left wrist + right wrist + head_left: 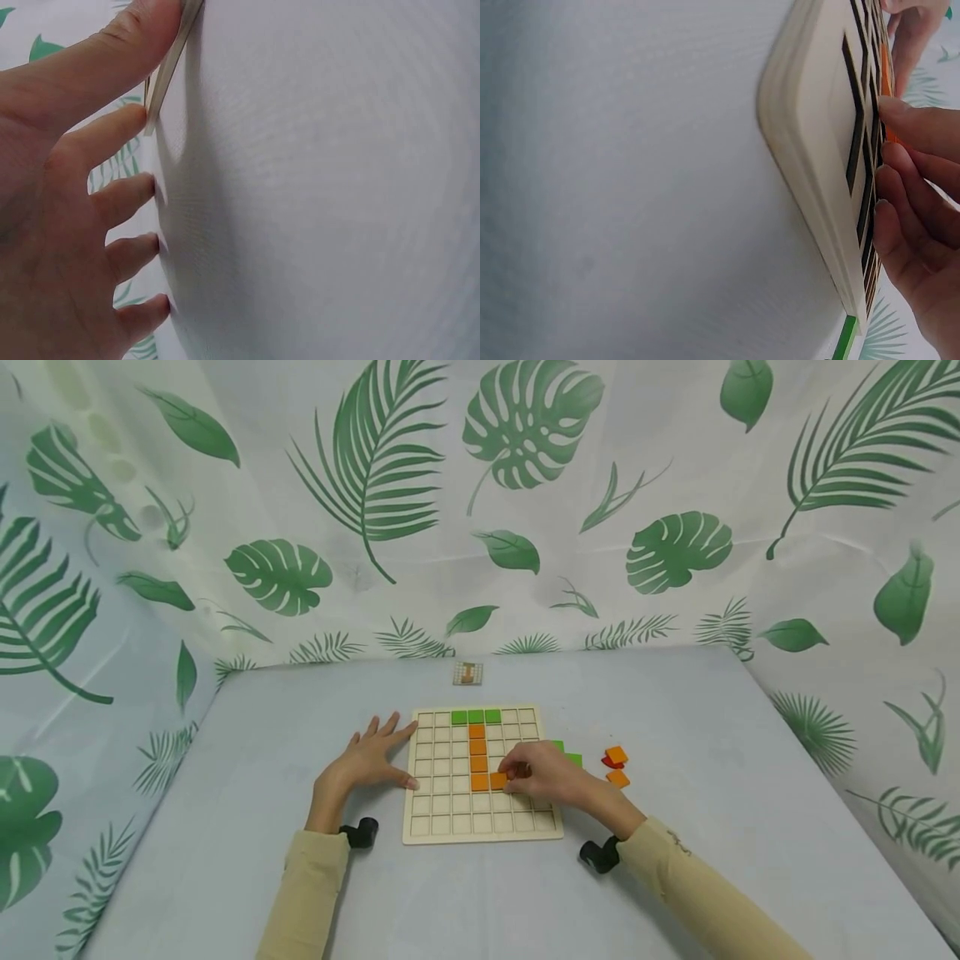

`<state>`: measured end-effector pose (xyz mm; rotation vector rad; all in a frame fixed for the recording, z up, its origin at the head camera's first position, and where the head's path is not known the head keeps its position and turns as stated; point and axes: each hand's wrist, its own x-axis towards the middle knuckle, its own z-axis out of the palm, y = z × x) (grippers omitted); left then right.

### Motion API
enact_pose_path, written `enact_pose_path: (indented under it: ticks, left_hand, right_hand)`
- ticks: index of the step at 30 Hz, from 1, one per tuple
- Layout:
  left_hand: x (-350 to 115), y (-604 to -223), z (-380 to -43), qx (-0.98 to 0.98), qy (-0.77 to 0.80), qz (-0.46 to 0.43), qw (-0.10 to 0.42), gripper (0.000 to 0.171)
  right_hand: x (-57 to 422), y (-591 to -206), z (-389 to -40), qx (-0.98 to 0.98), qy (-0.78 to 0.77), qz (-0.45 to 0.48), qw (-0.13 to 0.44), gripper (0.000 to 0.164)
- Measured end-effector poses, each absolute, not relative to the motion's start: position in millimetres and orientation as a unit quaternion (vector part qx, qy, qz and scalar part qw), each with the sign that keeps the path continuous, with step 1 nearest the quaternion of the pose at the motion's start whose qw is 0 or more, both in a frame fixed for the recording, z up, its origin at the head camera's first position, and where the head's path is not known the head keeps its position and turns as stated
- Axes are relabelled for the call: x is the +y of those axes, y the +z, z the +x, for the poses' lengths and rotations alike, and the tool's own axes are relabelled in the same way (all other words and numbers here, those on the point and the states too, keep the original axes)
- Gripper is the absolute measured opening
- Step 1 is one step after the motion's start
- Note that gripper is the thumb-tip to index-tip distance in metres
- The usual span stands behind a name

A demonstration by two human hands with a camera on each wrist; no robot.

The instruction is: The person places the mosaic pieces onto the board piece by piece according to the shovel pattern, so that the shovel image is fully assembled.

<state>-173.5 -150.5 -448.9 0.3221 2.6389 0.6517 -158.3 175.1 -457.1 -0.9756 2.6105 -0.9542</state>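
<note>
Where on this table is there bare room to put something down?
The table is bare between the left hand and the leafy curtain; on the board's near side, between the two sleeves; and right of the loose orange tiles. It's crowded along the board's right side, where the right hand and loose green tiles sit.

Orng/grn tiles (477, 747), beige brd (442, 807)

A screened booth (420, 602); whether in a home or a lab cannot be told.
Cloth (562, 552) printed with green leaves (532, 422) hangs at the far, left and right sides around a pale table (480, 893); a board (442, 814) with tiles (477, 747) lies there, black wrist cameras (598, 857) to left and right.
</note>
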Motion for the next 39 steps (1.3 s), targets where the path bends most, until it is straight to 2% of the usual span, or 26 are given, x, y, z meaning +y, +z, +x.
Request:
enact_pose_path:
  ticks: [25, 39]
  left_hand:
    - [-150.2, -451.0, -174.6, 0.944, 0.234, 0.108, 0.207, 0.108]
    - [-149.3, -448.1, -170.8, 0.941, 0.242, 0.11, 0.208, 0.108]
  right_hand:
    - [179.5, -454.5, -158.9, 0.879, -0.328, -0.328, 0.114, 0.02]
    - [223.2, -449.9, -156.4, 0.897, -0.314, -0.31, 0.034, 0.015]
